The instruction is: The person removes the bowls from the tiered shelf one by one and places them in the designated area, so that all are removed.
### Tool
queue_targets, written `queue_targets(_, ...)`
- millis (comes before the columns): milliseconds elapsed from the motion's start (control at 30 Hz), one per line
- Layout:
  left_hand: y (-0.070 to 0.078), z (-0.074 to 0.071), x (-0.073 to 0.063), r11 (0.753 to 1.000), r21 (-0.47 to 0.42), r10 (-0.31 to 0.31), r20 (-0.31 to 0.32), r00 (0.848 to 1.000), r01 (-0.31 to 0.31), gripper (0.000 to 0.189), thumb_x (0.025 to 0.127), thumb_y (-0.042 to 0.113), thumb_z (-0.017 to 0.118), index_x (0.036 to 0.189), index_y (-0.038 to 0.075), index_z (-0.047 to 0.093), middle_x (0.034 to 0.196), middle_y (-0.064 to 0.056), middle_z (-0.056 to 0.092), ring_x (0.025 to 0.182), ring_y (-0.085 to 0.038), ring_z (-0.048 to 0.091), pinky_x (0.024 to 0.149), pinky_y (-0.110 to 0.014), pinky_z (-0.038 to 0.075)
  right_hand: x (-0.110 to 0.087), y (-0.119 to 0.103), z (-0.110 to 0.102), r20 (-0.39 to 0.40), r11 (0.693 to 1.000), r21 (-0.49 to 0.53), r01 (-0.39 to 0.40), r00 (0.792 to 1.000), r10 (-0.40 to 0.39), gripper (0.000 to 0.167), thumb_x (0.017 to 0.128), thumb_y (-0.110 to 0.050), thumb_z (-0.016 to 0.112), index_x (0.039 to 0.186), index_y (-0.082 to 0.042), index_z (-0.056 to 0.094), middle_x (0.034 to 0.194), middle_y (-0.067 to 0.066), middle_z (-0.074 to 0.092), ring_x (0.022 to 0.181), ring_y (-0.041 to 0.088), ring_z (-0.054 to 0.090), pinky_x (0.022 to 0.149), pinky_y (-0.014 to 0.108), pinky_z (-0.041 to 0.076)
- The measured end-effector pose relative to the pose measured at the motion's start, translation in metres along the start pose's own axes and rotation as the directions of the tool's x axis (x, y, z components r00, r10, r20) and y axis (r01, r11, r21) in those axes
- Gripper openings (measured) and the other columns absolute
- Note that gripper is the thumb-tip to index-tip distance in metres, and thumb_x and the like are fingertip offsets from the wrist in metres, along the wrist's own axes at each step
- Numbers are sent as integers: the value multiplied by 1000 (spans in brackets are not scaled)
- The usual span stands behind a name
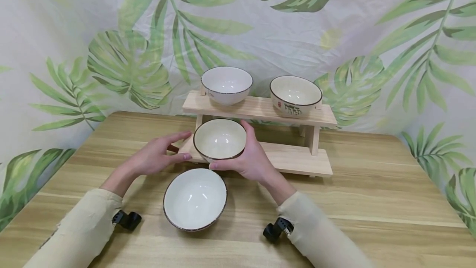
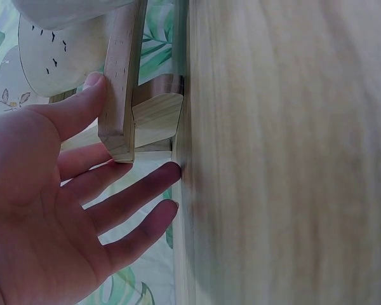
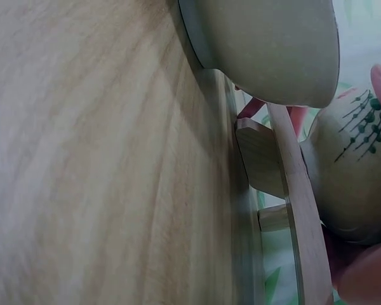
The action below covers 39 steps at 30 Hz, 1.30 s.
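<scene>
My right hand [image 1: 254,156] grips a cream bowl [image 1: 219,139] with a dark rim, thumb at its front and fingers round its right side. This bowl sits at the left end of the lower board of a two-tier wooden shelf [image 1: 297,158]. In the right wrist view, green leaf marks show on the bowl's side [image 3: 349,171]. My left hand [image 1: 158,156] is at the shelf's left end, fingers spread. Its thumb touches the lower board [image 2: 119,95] in the left wrist view. A larger white bowl [image 1: 195,199] with a speckled rim stands on the table in front.
On the upper board [image 1: 256,108] stand a white bowl [image 1: 227,86] at the left and a cream bowl with a painted pattern [image 1: 295,96] at the right. The wood-grain table [image 1: 372,202] reaches back to a leaf-printed cloth [image 1: 290,44].
</scene>
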<state>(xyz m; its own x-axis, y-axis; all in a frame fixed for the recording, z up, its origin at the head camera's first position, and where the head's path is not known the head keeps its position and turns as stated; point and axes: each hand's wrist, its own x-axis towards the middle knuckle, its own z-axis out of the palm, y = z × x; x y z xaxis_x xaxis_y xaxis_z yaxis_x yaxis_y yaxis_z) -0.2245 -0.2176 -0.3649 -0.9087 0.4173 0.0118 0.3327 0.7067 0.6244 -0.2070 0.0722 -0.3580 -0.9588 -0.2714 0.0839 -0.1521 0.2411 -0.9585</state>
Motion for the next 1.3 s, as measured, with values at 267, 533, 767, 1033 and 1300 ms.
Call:
queue_targets(267, 1, -1, 0, 1000, -4, 3, 4, 1000, -3, 75, 103, 40, 71, 164, 10, 40, 166, -23, 44, 126, -45, 68, 95, -53, 61, 1, 0, 4, -35, 1000, 1, -17, 999, 17, 138, 61, -21, 106, 167, -25, 17, 151, 3, 52, 138, 23, 54, 123, 44, 40)
queue_targets(533, 1, -3, 0, 1000, -3, 5, -2, 1000, -5, 74, 103, 38, 71, 164, 9, 40, 166, -23, 44, 125, -44, 69, 98, -55, 60, 0, 1, 8, -47, 1000, 13, -9, 999, 10, 131, 63, -25, 106, 164, -27, 22, 149, 3, 54, 136, 22, 56, 120, 44, 43)
queue_targets(767, 0, -1, 1, 1000, -9, 7, 3, 1000, -7, 75, 103, 39, 71, 164, 10, 40, 165, -23, 45, 125, -43, 69, 96, -53, 61, -2, 1, 7, -70, 1000, 6, -21, 997, 22, 130, 65, -25, 104, 165, -24, 21, 150, 5, 53, 136, 24, 56, 119, 45, 44)
queue_targets(1033, 1, 0, -1, 1000, -9, 9, -6, 1000, -9, 74, 103, 37, 72, 163, 8, 40, 166, -23, 44, 125, -45, 69, 99, -57, 59, -2, 1, 7, -53, 999, 28, -23, 998, 25, 129, 67, -26, 103, 165, -22, 19, 150, 5, 52, 137, 23, 55, 120, 44, 43)
queue_targets(1300, 1, -1, -1, 1000, -14, 10, -4, 1000, -10, 74, 103, 38, 71, 163, 8, 41, 167, -21, 44, 125, -45, 68, 100, -58, 58, -3, 2, 3, -46, 999, 40, -19, 999, 20, 126, 68, -21, 103, 164, -21, 22, 152, 4, 51, 139, 23, 54, 122, 44, 42)
